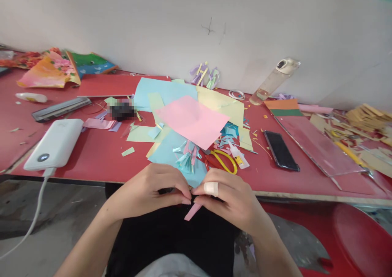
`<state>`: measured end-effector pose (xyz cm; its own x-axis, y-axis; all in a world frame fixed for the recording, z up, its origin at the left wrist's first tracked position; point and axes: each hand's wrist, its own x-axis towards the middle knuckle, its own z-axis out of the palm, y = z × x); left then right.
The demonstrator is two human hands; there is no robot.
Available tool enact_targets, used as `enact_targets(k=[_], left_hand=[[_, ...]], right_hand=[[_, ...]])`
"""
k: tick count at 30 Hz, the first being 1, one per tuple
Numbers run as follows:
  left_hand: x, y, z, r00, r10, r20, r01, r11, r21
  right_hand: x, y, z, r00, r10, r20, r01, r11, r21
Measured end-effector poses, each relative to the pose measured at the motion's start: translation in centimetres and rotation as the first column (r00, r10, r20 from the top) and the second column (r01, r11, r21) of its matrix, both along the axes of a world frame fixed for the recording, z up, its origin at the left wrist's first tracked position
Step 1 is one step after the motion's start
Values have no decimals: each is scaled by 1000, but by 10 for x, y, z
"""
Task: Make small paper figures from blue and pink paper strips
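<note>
At the table's front edge, above my lap, my two hands meet with their fingertips close together. My right hand (229, 195), with a white bandage (211, 189) round one finger, pinches a narrow pink paper strip (192, 212) whose free end hangs down to the left. The thumb and fingers of my left hand (156, 189) are pinched together right beside it; what lies between them is hidden. Just beyond the hands lie a bundle of blue and pink paper strips (187, 156) and scissors (225, 160) with yellow and red handles.
Pink (192, 117), blue (167, 93) and yellow paper sheets (220, 105) overlap on the red table, among scraps. A white power bank (55, 144) with a cable and a stapler-like grey tool (61, 108) lie left. A phone (281, 150) and a leaning bottle (274, 81) are right.
</note>
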<state>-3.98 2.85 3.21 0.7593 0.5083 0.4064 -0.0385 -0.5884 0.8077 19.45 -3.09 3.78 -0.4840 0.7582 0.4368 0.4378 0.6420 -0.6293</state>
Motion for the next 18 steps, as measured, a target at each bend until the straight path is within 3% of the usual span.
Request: enact_targets(k=[5, 10, 14, 18], left_hand=[[4, -10, -8, 991, 113, 65, -98, 976, -194], [6, -26, -19, 979, 174, 104, -124, 922, -367], [8, -41, -26, 971, 226, 75, -185, 914, -362], [11, -50, -28, 959, 277, 61, -253, 932, -261]], right_hand=[[-7, -8, -7, 985, -148, -83, 156, 984, 91], [-21, -17, -13, 926, -352, -134, 372, 912, 172], [-33, -23, -20, 862, -486, -147, 508, 832, 226], [-41, -26, -24, 819, -560, -129, 572, 775, 267]])
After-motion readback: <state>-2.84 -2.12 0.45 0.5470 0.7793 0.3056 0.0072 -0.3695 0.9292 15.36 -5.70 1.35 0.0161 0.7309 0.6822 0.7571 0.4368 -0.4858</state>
